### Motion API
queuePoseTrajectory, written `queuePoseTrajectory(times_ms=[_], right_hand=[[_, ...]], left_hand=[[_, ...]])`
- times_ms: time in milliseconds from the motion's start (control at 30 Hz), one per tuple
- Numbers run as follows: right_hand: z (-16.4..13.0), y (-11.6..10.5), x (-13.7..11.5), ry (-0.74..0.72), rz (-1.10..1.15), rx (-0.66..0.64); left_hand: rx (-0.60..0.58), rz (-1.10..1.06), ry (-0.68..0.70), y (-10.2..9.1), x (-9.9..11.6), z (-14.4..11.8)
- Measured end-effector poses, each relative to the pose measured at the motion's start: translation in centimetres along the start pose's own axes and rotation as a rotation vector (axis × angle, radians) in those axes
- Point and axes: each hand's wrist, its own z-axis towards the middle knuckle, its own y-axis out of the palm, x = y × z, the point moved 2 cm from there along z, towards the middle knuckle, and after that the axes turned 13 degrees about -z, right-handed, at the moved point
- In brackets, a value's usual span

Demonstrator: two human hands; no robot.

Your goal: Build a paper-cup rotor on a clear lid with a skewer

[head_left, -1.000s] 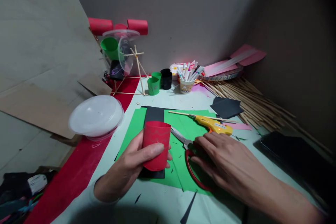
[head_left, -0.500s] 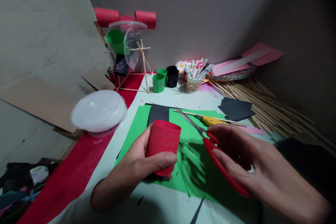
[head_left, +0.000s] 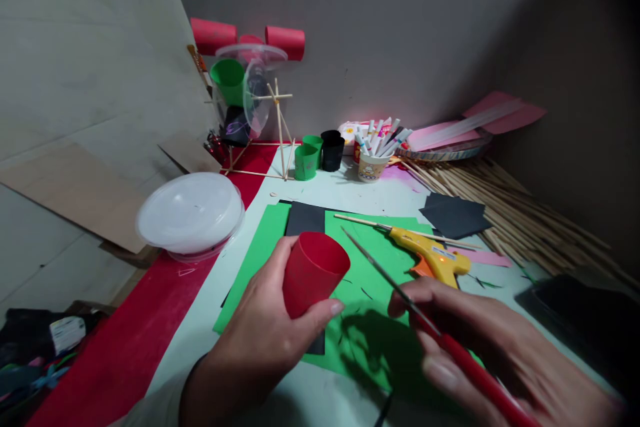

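Left hand [head_left: 260, 323] clasps a red cup [head_left: 311, 275], right hand [head_left: 493, 327] scissors [head_left: 383, 272]; a tub [head_left: 373, 169] holds markers [head_left: 375, 138].

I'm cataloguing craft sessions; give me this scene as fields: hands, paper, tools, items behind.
Left hand: holds red paper cylinder, tilted, open end up
Right hand: holds red-handled scissors, clear of the cylinder
Paper: green sheet with black strip
Glue gun: yellow, lying beyond the right hand
Behind: two green cylinders, cup of markers
Far right: wooden sticks

left hand [head_left: 267, 323]: curled in grip, thumb stretched out | right hand [head_left: 505, 327]: gripping, fingers bent
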Motion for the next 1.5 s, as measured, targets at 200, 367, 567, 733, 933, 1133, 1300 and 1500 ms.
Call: queuePoseTrajectory(times_ms=[200, 367, 567, 733, 933, 1133, 1300, 1500], right_hand=[[1.4, -0.3, -1.5, 0.077, 0.122, 0.083], [4.2, -1.6, -4.3, 0.255, 0.388, -0.072], [4.3, -1.1, -5.2, 0.352, 0.625, -0.119], [4.1, -0.3, -5.2, 0.311, 0.639, -0.054], [4.4, -0.6, -5.1, 0.272, 0.67, -0.04], [4.4, -2.8, -4.2, 0.226, 0.242, -0.155], [4.2, -3.1, -3.6, 0.143, -0.009, -0.156], [2.9, -2.5, -4.0, 0.047, -0.123, -0.105]], left_hand=[[0.018, 0.071, -0.006, -0.1, 1.0, -0.3], [-0.33, -0.257, -0.252, 1.0, 2.1, -1.3], [-0.428, -0.423, -0.366, 2.5, 1.1, -1.6], [-0.428, -0.46, -0.391, 3.5, 0.4, -1.9], [-0.345, -0.483, -0.357, 3.5, 0.3, -2.0], [-0.262, -0.558, -0.271, 2.5, 1.1, -1.5], [-0.241, -0.611, -0.207, 1.5, 1.5, -0.9], [-0.22, -0.579, -0.179, 0.7, 1.3, -0.8]])
